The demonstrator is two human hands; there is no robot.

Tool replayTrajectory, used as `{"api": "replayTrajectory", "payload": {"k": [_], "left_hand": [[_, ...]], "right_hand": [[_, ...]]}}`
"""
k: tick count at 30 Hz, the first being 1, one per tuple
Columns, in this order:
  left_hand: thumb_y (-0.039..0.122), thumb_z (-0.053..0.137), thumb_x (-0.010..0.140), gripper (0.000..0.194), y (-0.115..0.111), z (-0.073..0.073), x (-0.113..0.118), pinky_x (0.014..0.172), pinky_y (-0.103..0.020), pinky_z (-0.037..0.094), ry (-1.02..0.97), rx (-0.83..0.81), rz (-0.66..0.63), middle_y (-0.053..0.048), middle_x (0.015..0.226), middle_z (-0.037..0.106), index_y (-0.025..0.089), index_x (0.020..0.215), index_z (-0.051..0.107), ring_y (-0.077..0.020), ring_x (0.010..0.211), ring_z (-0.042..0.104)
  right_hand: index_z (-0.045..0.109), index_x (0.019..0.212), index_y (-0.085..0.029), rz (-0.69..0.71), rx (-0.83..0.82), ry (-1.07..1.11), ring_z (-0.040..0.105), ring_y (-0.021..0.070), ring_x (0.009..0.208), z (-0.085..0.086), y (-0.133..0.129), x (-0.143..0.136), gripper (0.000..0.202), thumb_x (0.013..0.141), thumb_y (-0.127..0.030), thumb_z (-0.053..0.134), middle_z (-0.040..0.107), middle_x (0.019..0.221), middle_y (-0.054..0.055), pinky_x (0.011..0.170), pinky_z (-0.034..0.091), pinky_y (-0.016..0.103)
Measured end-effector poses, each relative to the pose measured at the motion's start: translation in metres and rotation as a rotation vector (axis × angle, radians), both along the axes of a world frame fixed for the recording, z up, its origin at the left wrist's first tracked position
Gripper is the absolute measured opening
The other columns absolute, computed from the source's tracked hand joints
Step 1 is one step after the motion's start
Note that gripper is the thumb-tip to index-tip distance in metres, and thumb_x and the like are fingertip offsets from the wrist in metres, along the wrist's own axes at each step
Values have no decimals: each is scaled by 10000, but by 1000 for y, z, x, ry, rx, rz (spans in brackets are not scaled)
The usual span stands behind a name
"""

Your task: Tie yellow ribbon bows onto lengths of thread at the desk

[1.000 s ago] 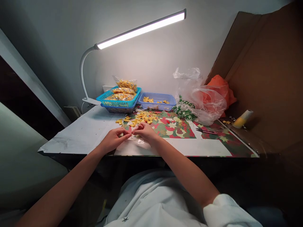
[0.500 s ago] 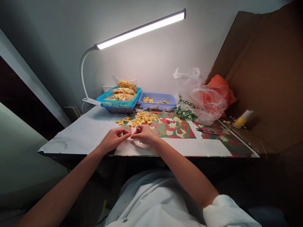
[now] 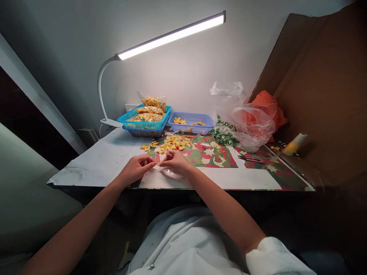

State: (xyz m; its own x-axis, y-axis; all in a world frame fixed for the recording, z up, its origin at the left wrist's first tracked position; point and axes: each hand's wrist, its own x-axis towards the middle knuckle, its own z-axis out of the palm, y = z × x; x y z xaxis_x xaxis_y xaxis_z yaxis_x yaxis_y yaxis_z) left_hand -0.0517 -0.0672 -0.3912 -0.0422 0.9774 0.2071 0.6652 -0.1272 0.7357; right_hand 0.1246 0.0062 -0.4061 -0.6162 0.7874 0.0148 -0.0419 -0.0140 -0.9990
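My left hand is closed in a pinch above the table's front part, thumb and forefinger pointing right. Facing it, my right hand pinches too, a small gap between the two sets of fingertips. Whatever either hand holds is too small to make out. Below my right hand lies a bit of clear plastic on the white sheet. Just beyond the hands is a loose pile of yellow bows on the patterned red and green sheet.
A turquoise basket with bagged yellow pieces stands at the back, beside a blue basket with a few bows. Farther right are plastic bags, pliers and a thread cone. A lit lamp hangs overhead.
My hands have moved slightly apart: the fingertips, nearly touching before, now have a small gap between them. The things on the table lie as before.
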Motion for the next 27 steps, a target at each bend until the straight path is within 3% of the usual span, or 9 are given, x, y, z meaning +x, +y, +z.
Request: {"api": "replayTrajectory", "payload": {"k": [5, 12, 21, 27], "left_hand": [[585, 611, 742, 420, -2, 1, -1, 532, -233, 381, -4, -16, 4, -23, 751, 669, 172, 724, 683, -145, 611, 526], [555, 591, 730, 386, -2, 6, -8, 677, -275, 433, 87, 92, 63, -51, 821, 712, 183, 723, 694, -202, 766, 602], [501, 585, 735, 373, -3, 7, -16, 644, -264, 432, 157, 78, 21, -48, 871, 646, 197, 894, 731, -193, 782, 574], [580, 632, 768, 412, -6, 6, -12, 665, -255, 466, 146, 87, -57, -67, 931, 637, 198, 884, 731, -209, 852, 592]], "right_hand": [[310, 674, -215, 3, 5, -4, 529, 97, 569, 1, 0, 1, 461, 516, -195, 742, 612, 625, -30, 512, 316, 188], [312, 668, -215, 16, -25, 14, 577, 119, 607, -5, 4, -2, 456, 516, -169, 740, 636, 651, -15, 522, 358, 185], [299, 671, -217, 11, -17, 35, 553, 110, 592, -4, 3, -1, 471, 518, -193, 743, 587, 610, -45, 529, 341, 186], [302, 675, -221, -6, -4, 27, 556, 121, 603, -2, 2, -1, 544, 506, -242, 818, 534, 608, -59, 537, 361, 205]]}}
